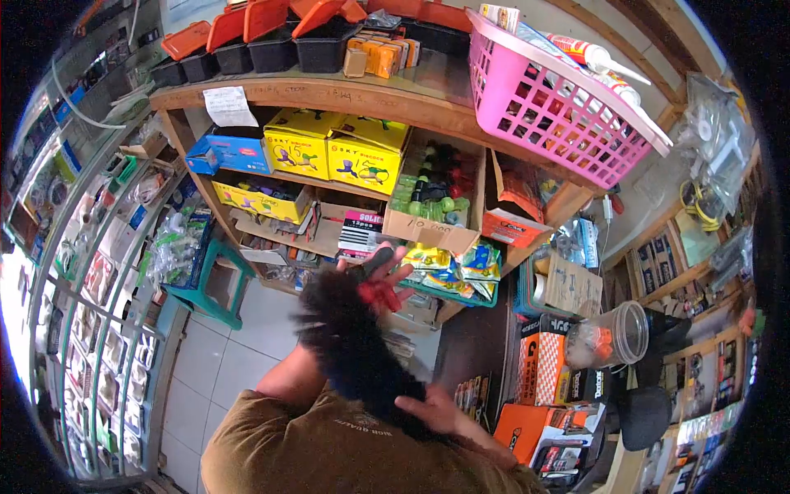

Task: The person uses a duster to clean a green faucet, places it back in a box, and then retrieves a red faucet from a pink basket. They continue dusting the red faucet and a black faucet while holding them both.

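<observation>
A fluffy black duster [350, 337] lies slantwise in front of my chest. Its dark handle end and a red part sit by my left hand [397, 276], which is palm up with fingers stretched out and spread. The bristles cover much of my left forearm. My right hand [429, 409] is closed around the lower end of the duster, thumb on top, close to my brown shirt [329, 449]. Just beyond my left hand are a pink and black striped box [360, 233] and bright yellow and blue packets [436, 267] on the shelf.
A wooden shelf [329, 92] stands ahead, holding yellow boxes [362, 156] and an open carton [436, 226]. A pink basket [559, 123] rests on top at right. A green stool [218, 288] is at left. Orange boxes [527, 432] and a clear jar [609, 337] are at right.
</observation>
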Tool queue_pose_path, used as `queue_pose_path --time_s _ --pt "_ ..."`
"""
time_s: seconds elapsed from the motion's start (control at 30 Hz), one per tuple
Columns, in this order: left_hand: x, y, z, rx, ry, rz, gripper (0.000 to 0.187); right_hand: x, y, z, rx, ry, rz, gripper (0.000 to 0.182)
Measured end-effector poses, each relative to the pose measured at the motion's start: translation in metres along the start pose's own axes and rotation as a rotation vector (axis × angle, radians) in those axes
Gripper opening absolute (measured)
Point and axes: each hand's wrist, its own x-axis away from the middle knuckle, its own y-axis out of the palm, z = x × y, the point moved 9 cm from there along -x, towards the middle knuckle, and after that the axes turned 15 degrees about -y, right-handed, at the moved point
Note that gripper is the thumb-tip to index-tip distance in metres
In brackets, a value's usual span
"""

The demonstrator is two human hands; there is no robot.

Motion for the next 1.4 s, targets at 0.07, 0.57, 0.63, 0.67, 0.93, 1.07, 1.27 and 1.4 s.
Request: queue_pose_path --time_s 0.07,0.57,0.63,0.67,0.93,1.07,1.27,1.4 --pt "0.002 0.032 0.007 -0.104 0.092 -0.202 0.06 0.003 -0.002 0.0 -0.402 -0.01 0.05 0.041" --pt "-0.005 0.023 -0.002 0.113 -0.03 -0.053 0.051 -0.001 0.016 0.012 0.235 -0.631 0.023 0.052" --pt "0.001 0.012 0.004 0.001 0.04 0.066 0.054 -0.004 -0.006 0.007 -0.136 -0.328 0.044 0.058" --pt "0.006 0.003 0.012 -0.114 0.123 0.176 0.056 -0.001 -0.007 0.021 -0.489 -0.026 0.059 0.063" --pt "0.012 -0.017 0.014 -0.017 0.098 0.178 0.054 0.006 -0.017 -0.009 -0.085 0.041 -0.016 0.049" --pt "0.006 0.03 0.009 -0.073 0.125 -0.073 0.06 0.001 0.004 0.003 0.051 -0.088 -0.151 0.049" --pt "0.007 0.004 0.008 0.315 0.05 -0.248 0.055 0.0 -0.009 0.025 -0.487 -0.074 0.156 0.042" --pt "-0.002 0.019 -0.001 0.167 -0.018 -0.096 0.055 0.006 -0.003 -0.034 -0.13 -0.658 0.177 0.038"
